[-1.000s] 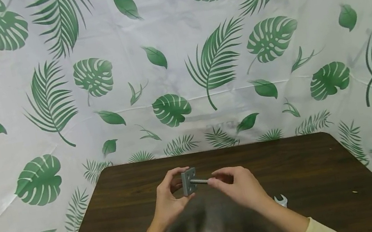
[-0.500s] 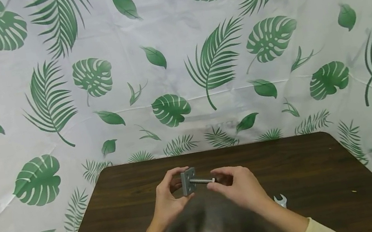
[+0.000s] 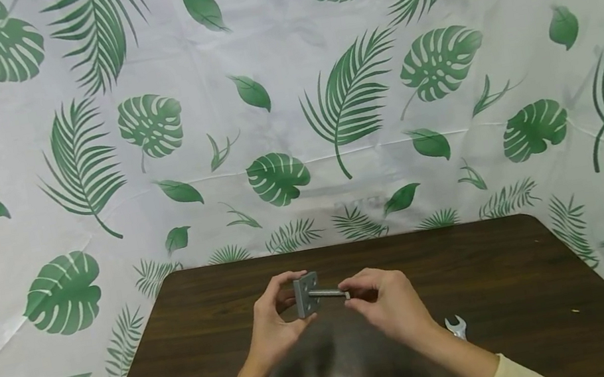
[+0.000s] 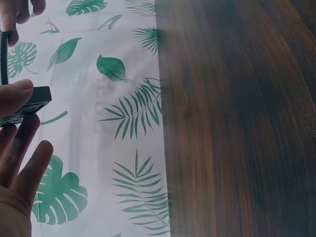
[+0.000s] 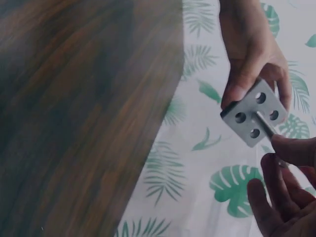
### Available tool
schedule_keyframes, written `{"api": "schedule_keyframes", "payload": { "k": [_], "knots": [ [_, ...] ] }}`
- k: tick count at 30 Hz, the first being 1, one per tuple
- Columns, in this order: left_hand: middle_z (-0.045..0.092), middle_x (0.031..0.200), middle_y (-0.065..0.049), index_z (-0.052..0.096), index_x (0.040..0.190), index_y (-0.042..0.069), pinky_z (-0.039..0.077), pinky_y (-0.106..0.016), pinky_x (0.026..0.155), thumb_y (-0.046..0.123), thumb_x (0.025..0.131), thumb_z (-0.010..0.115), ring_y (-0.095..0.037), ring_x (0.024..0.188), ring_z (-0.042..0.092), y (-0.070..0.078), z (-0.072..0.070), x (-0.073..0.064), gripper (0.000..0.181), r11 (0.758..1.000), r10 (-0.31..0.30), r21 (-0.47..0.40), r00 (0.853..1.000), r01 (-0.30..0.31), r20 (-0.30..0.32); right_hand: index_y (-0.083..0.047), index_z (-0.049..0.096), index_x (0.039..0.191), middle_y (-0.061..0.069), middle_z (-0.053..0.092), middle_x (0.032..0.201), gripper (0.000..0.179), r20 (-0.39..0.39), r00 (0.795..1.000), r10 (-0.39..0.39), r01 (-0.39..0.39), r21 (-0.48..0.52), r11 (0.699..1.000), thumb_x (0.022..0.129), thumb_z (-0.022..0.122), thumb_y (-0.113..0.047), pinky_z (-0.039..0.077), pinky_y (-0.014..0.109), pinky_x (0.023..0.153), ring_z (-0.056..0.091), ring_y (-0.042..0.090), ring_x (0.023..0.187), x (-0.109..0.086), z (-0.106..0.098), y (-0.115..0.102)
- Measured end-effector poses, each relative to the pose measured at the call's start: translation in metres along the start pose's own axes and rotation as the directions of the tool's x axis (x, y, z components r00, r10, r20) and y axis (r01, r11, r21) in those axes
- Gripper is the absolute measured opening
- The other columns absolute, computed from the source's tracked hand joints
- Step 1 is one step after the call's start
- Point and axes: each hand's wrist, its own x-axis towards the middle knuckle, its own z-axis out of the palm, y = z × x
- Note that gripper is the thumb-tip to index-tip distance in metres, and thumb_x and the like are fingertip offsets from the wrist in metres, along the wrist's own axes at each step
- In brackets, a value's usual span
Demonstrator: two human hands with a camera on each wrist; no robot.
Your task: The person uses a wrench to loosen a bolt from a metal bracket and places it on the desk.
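Note:
My left hand [image 3: 274, 328] grips a small square grey metal plate [image 3: 307, 295] by its edges, above the table. Holes near the plate's corners show in the right wrist view, around a bolt [image 3: 328, 293] that stands out from the middle. The left wrist view shows thread along the bolt. At the bolt's outer end, the thumb and fingers of my right hand [image 3: 396, 307] pinch it beside its head. Whether the bolt passes through the plate is hidden.
An open-ended wrench [image 3: 456, 327] lies on the dark wooden table [image 3: 504, 267], partly behind my right forearm. A tiny yellowish bit [image 3: 575, 311] lies farther right. A white leaf-print cloth [image 3: 289, 116] hangs behind and at both sides.
My right fingers first cover the bolt's end, then loosen so its head shows, and now pinch it again from a shifted position. The left hand and plate stay almost still.

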Motion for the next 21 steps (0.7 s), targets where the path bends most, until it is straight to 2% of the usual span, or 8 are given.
{"api": "schedule_keyframes", "payload": {
  "k": [2, 5, 8, 11, 14, 17, 19, 21],
  "knots": [
    [0.06, 0.123, -0.027, 0.052, 0.124, -0.007, 0.057, -0.047, 0.078, -0.022, 0.063, 0.08, -0.038, 0.089, 0.069, 0.0003, -0.0001, 0.0001, 0.069, 1.0, 0.001, 0.003, 1.0, -0.001, 0.0, -0.014, 0.078, 0.097, -0.009, 0.069, 0.087, 0.027, 0.014, 1.0, -0.003, 0.003, 0.017, 1.0, 0.074, 0.085, -0.002, 0.055, 0.023, 0.063, 0.065, 0.003, 0.071, -0.0001, 0.0001, 0.0009],
    [0.06, 0.123, -0.027, 0.052, 0.124, -0.007, 0.057, -0.046, 0.078, -0.022, 0.064, 0.08, -0.038, 0.09, 0.069, 0.0003, -0.0005, -0.0002, 0.069, 1.0, 0.005, 0.012, 1.0, -0.005, 0.0, -0.015, 0.077, 0.101, -0.008, 0.07, 0.085, 0.022, 0.057, 0.995, 0.081, -0.083, 0.027, 0.996, 0.081, 0.082, -0.021, 0.055, 0.024, 0.062, 0.065, 0.004, 0.07, 0.0008, -0.0011, 0.0017],
    [0.061, 0.123, -0.025, 0.052, 0.125, -0.007, 0.057, -0.045, 0.078, -0.021, 0.064, 0.08, -0.038, 0.091, 0.069, 0.0004, -0.0012, -0.001, 0.069, 1.0, 0.006, 0.025, 1.0, -0.006, -0.001, -0.013, 0.077, 0.091, -0.003, 0.07, 0.077, 0.029, 0.134, 0.968, 0.213, -0.222, 0.061, 0.973, 0.087, 0.073, -0.042, 0.053, 0.028, 0.057, 0.066, 0.011, 0.062, 0.0022, -0.0042, 0.0027],
    [0.061, 0.124, -0.024, 0.052, 0.126, -0.006, 0.057, -0.044, 0.078, -0.021, 0.065, 0.08, -0.038, 0.092, 0.068, -0.0002, -0.0012, -0.002, 0.068, 1.0, 0.004, 0.026, 1.0, -0.004, 0.007, -0.009, 0.076, 0.083, 0.003, 0.07, 0.071, 0.035, 0.196, 0.946, 0.26, -0.287, 0.125, 0.95, 0.092, 0.067, -0.041, 0.054, 0.031, 0.054, 0.066, 0.018, 0.056, 0.003, -0.0067, 0.0042],
    [0.061, 0.124, -0.024, 0.052, 0.126, -0.006, 0.057, -0.045, 0.078, -0.022, 0.065, 0.079, -0.037, 0.092, 0.068, -0.0011, -0.0009, -0.0024, 0.069, 1.0, 0.01, 0.022, 1.0, -0.01, 0.012, -0.01, 0.077, 0.088, 0.0, 0.071, 0.074, 0.017, 0.156, 0.972, 0.176, -0.194, 0.111, 0.975, 0.089, 0.074, -0.026, 0.054, 0.028, 0.056, 0.065, 0.014, 0.06, 0.0021, -0.0059, 0.0052],
    [0.06, 0.124, -0.025, 0.052, 0.125, -0.006, 0.057, -0.045, 0.077, -0.023, 0.064, 0.079, -0.038, 0.092, 0.068, -0.0015, -0.0009, -0.0027, 0.069, 1.0, 0.015, 0.022, 1.0, -0.015, 0.01, -0.012, 0.077, 0.09, -0.007, 0.069, 0.081, 0.011, 0.056, 0.998, -0.019, 0.018, 0.02, 1.0, 0.08, 0.081, -0.009, 0.055, 0.024, 0.058, 0.064, 0.007, 0.068, 0.0002, -0.0031, 0.0055],
    [0.061, 0.124, -0.025, 0.052, 0.125, -0.006, 0.057, -0.045, 0.077, -0.023, 0.064, 0.079, -0.038, 0.092, 0.068, -0.0013, -0.001, -0.0027, 0.069, 1.0, 0.016, 0.022, 1.0, -0.016, 0.007, -0.013, 0.076, 0.09, -0.009, 0.068, 0.086, 0.022, -0.004, 0.99, -0.141, 0.141, -0.041, 0.989, 0.074, 0.085, -0.002, 0.056, 0.023, 0.06, 0.064, 0.004, 0.071, -0.0012, -0.001, 0.0062],
    [0.061, 0.124, -0.025, 0.052, 0.125, -0.006, 0.057, -0.045, 0.077, -0.023, 0.064, 0.079, -0.038, 0.091, 0.068, -0.0011, -0.0013, -0.0023, 0.069, 1.0, 0.016, 0.025, 1.0, -0.016, 0.005, -0.013, 0.076, 0.093, -0.008, 0.067, 0.088, 0.029, -0.028, 0.98, -0.197, 0.194, -0.071, 0.978, 0.07, 0.087, -0.001, 0.056, 0.024, 0.063, 0.064, 0.004, 0.074, -0.0015, 0.0002, 0.0064]
  ]
}}
